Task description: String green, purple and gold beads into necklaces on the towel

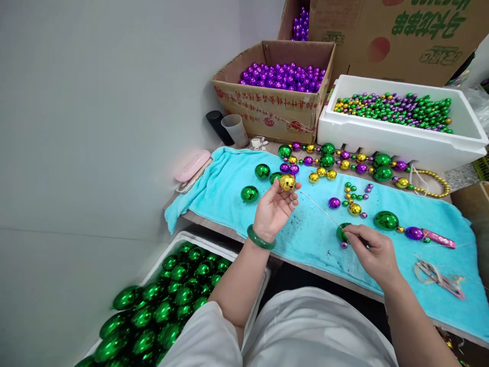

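My left hand [275,206], with a green bangle on the wrist, holds a shiny gold bead [287,182] between thumb and fingers, palm up. The fingers of my right hand [372,250] pinch a long thin needle [319,207], which slants up toward the gold bead with its tip just apart from it. A green bead [343,232] and a small purple bead [344,245] show beside my right fingertips; I cannot tell whether they are threaded or lie on the towel. Beyond my left hand lie large green beads [249,193] and a purple cluster [289,169].
A blue towel [225,173] covers the table. Strung beads [361,168] lie along its back. Behind stand a carton [263,109] of purple beads and a white foam box [401,137] of mixed beads. Another foam box [162,270] with green beads sits lower left. Scissors [443,280] lie right.
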### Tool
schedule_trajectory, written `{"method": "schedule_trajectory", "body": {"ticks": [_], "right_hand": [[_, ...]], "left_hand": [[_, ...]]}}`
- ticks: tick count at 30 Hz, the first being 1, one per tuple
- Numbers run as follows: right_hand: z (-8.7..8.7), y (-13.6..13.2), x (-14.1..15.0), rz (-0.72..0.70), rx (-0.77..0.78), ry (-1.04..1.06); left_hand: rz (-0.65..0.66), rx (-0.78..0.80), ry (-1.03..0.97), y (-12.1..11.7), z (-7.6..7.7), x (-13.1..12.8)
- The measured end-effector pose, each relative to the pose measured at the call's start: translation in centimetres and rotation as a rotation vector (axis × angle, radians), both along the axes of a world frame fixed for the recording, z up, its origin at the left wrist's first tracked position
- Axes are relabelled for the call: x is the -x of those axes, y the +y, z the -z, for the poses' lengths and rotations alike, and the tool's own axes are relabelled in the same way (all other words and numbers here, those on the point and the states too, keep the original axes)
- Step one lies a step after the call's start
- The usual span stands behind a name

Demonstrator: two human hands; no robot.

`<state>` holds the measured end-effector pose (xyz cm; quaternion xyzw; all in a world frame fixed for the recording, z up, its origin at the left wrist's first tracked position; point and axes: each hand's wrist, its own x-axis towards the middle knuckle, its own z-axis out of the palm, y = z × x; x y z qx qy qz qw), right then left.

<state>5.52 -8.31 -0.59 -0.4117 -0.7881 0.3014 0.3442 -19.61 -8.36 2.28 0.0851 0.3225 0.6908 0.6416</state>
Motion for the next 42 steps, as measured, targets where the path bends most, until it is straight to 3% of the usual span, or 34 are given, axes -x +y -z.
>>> {"method": "schedule_trajectory", "body": {"ticks": [9,16,21,26,30,36,42], "right_hand": [[-0.9,-0.3,0.4,-0.018,-0.105,-0.024],[-0.4,-0.2,0.4,-0.013,-0.113,-0.029],[2.4,1.0,0.4,-0.017,-0.055,0.100],[4.3,1.7,0.0,-0.071,0.023,0.235],[4.2,1.7,0.0,-0.131,0.097,0.324],[4.0,1.4,0.4,-0.121,0.189,0.348],[3.1,1.4,1.2,-0.133,0.203,0.345]], "left_hand": [[0.001,-0.017,0.033,0.0,0.7,-0.4],[-0.116,-0.172,0.411,-0.3,1.0,-1.3],[-0.044,-0.304,0.538,-1.0,0.8,-2.5],[0.037,-0.447,0.593,-2.3,-0.6,-3.8],[0.081,-0.493,0.574,-3.0,-1.6,-4.3],[0.034,-0.478,0.638,-2.9,-1.1,-4.1],[0.181,-0.384,0.708,-3.2,-0.7,-4.1]]}}
